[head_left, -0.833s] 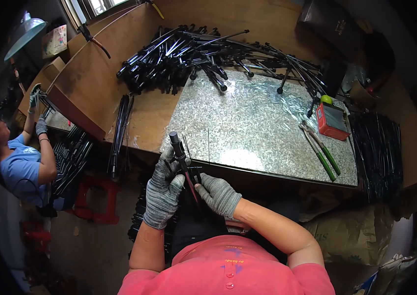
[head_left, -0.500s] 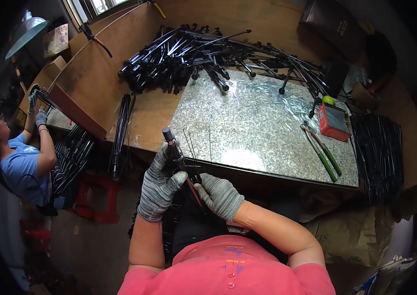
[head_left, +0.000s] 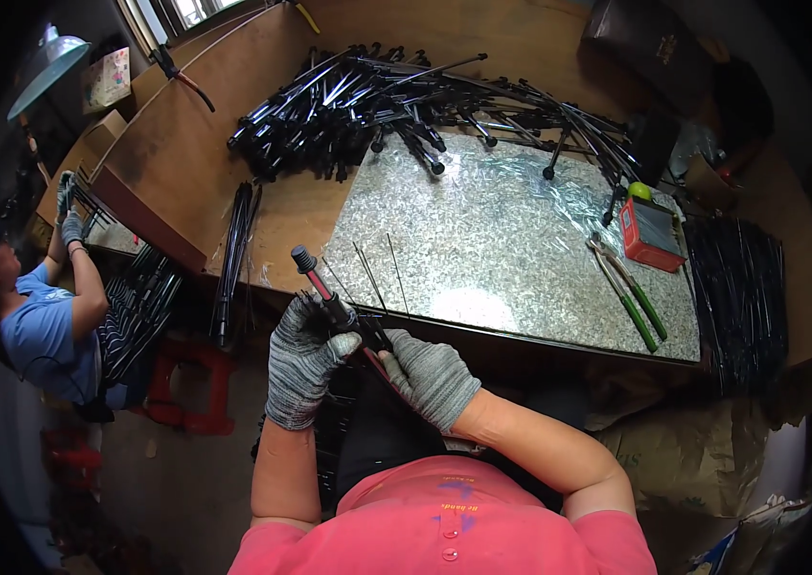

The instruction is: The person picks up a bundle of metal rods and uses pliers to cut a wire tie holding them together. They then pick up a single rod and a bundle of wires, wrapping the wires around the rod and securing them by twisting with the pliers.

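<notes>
Both my hands wear grey knitted gloves and are in front of my body, below the slab's near edge. My left hand (head_left: 297,369) has its thumb pressed against a slim black rod (head_left: 331,305), its fingers curled on the far side and partly hidden. This rod has a ribbed black knob at its upper end and a reddish stripe below it. Lower down, my right hand (head_left: 432,376) closes around the same rod, which tilts up to the left. Several thin dark wires (head_left: 365,266) stick up beside it over the slab.
A speckled stone slab (head_left: 463,220) lies on the wooden bench. Behind it is a heap of black rods (head_left: 329,115). Green-handled pliers (head_left: 638,311) lie near a red box (head_left: 650,244); bundled black rods (head_left: 736,297) are at right. A co-worker (head_left: 46,321) sits left, near a red stool (head_left: 190,388).
The rod's knobbed end has shifted left and tilts further over. The left hand's fingers have loosened somewhat, and the thin wires fan out more. The co-worker's hands have moved slightly.
</notes>
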Motion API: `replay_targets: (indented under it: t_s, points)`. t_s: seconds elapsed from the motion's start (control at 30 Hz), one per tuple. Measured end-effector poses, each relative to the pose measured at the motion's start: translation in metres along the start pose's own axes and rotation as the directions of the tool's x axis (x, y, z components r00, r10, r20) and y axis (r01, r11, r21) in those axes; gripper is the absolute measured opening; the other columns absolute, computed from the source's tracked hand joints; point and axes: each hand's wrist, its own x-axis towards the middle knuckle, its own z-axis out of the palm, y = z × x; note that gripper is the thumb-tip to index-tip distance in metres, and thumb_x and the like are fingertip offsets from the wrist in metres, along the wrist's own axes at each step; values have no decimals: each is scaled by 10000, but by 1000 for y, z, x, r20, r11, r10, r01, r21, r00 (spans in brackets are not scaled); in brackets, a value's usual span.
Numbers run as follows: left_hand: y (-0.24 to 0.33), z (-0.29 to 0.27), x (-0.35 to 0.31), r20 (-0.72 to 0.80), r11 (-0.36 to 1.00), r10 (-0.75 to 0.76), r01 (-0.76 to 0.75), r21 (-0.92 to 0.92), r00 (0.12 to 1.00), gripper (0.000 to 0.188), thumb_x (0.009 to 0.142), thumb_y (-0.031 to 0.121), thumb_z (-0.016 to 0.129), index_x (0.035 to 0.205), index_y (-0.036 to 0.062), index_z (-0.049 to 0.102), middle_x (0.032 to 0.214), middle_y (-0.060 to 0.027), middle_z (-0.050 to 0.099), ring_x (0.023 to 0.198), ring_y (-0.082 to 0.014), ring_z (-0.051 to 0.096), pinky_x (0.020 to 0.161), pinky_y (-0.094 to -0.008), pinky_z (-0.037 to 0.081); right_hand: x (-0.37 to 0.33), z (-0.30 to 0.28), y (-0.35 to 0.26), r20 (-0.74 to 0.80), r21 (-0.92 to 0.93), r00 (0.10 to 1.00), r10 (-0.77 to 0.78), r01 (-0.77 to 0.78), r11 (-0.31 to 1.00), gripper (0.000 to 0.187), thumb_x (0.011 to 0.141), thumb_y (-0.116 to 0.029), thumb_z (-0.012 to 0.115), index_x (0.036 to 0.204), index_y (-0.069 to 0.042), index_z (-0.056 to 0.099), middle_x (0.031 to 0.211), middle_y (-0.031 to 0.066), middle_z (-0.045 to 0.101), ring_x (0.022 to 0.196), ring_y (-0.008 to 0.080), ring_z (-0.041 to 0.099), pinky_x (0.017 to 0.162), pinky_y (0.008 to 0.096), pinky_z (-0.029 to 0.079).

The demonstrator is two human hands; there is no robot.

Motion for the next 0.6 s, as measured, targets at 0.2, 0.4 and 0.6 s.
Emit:
replay_targets:
  t_s: [0.2,0.4,0.6]
  points:
    - [2,2,1,6,999,-49,49,-23,999,395,672,118,784,1008,62,584,909,-45,597,857,-163,582,773,-298,484,1,-1,-3,-25,22,1000,9,-8,1000,182,878,-181,509,991,-42,539,640,189,573,542,370,565,474,461,447]
    - [3,-5,2,38,999,-52,51,17,998,395,668,158,791,1001,59,602,916,-54,606,871,-175,587,787,-315,484,0,3,3,-48,37,998,-50,51,998,164,870,-173,510,973,-48,535,671,180,577,563,365,571,493,454,455]
    - [4,-11,4,107,996,-90,88,21,990,414,660,193,799,999,50,609,916,-64,611,886,-191,591,799,-330,482,1,2,3,-37,35,997,-61,62,997,171,861,-179,523,977,-54,534,734,171,585,593,358,578,514,443,467]
